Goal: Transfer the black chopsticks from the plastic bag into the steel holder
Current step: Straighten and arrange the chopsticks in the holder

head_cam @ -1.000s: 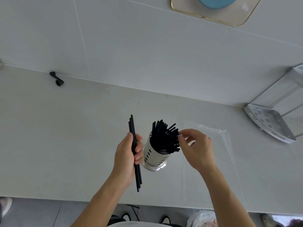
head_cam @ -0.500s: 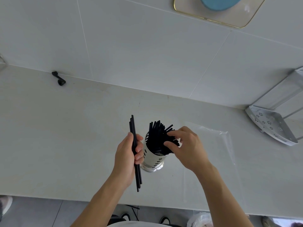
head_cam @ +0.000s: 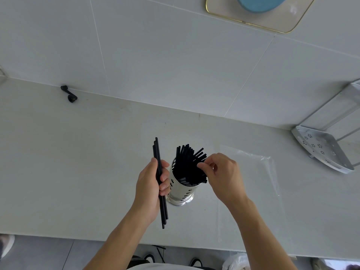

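- Left grip [head_cam: 151,184], head view: the hand is clenched around a small bundle of black chopsticks [head_cam: 160,182], held just left of the steel holder [head_cam: 180,189]; the sticks run roughly upright in the picture, their ends poking out above and below the fist.
- Right grip [head_cam: 222,176]: thumb and forefinger are pinched together at the tops of the black chopsticks in the holder [head_cam: 190,165], on the holder's right side; whether they actually pinch a stick, I cannot tell.
- Steel holder: a perforated cylinder standing on the white tabletop [head_cam: 78,162], between the two hands and packed with sticks that fan out above its rim.
- Clear plastic bag [head_cam: 259,182]: lying flat on the tabletop, right of the holder and partly under the right hand and forearm.
- Perforated metal rack [head_cam: 323,149]: far right of the holder, against the tiled wall.
- Small black object [head_cam: 69,93]: well to the holder's upper left, at the seam of tabletop and wall.
- Gold-rimmed tray with a blue item [head_cam: 263,16]: high above the holder, at the picture's top edge.
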